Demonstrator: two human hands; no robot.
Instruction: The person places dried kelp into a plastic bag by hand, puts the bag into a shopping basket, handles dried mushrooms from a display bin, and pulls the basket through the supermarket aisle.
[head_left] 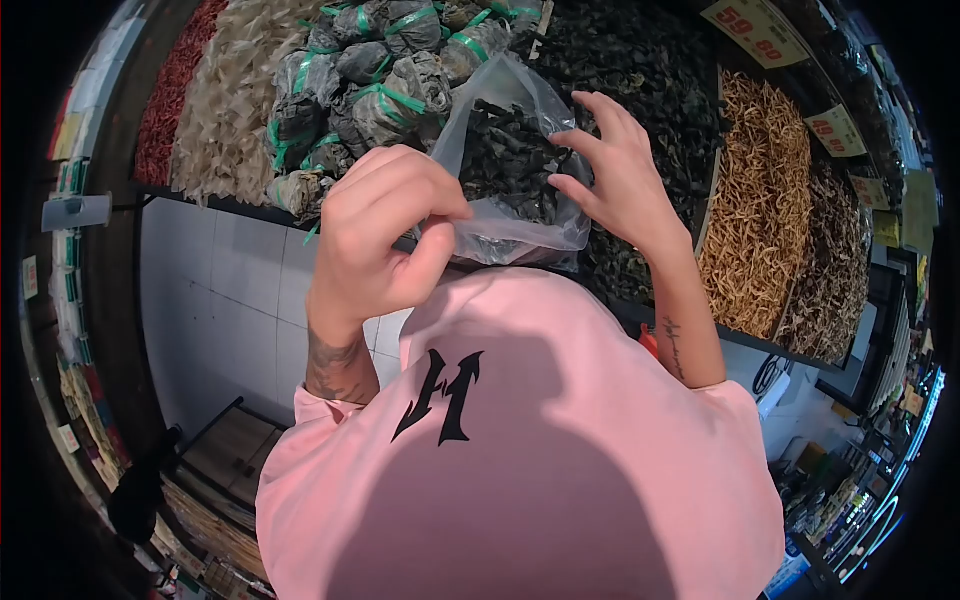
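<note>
My left hand (pixel 385 220) is closed, with thumb and finger pinching the left side of a clear plastic bag (pixel 530 238). The bag's mouth gapes toward me. Dark, curled dried pieces (pixel 505 150), which look like black fungus, show in its opening; I cannot tell whether they lie inside or are seen through the plastic. At the bag's right edge is my right hand (pixel 625 180), fingers spread and slightly bent. Its fingertips are at or just over the rim, and contact is unclear. More of the dark dried heap (pixel 640 80) lies behind and under that hand.
Left of the bag are grey bundles tied with green bands (pixel 390 100), pale dried strips (pixel 235 90) and red dried goods (pixel 180 90). On the right lie golden dried strands (pixel 760 190) behind a divider. Price signs (pixel 755 30) line the far edge. Tiled floor (pixel 230 260) shows below the display.
</note>
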